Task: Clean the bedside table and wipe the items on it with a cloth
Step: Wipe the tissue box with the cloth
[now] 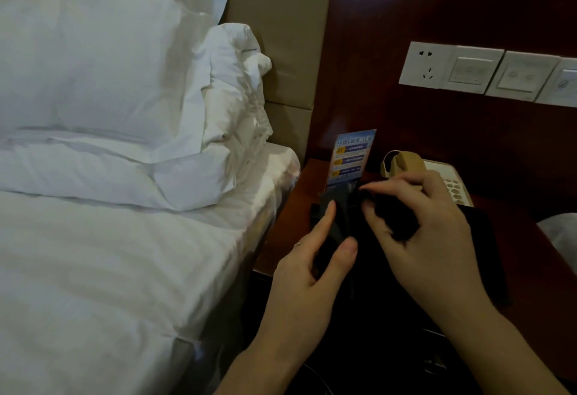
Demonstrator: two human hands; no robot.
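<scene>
Dim room. Dark red-brown wall panel (437,13) behind a dark wood table (290,226); white switch plates (487,71) on the panel, right. Bed (93,269) at left with white pillows (103,66), tan headboard (281,19) behind. Table, far side: blue card (351,157) upright, beige phone (437,176) to its right. Both hands over the near table hold a dark cloth (340,216). Left hand (307,263): thumb and forefinger pinch its left edge. Right hand (427,226): fingers curled, gripping bunched cloth.

Bedside table (288,232): card (351,158), telephone (437,176)
</scene>
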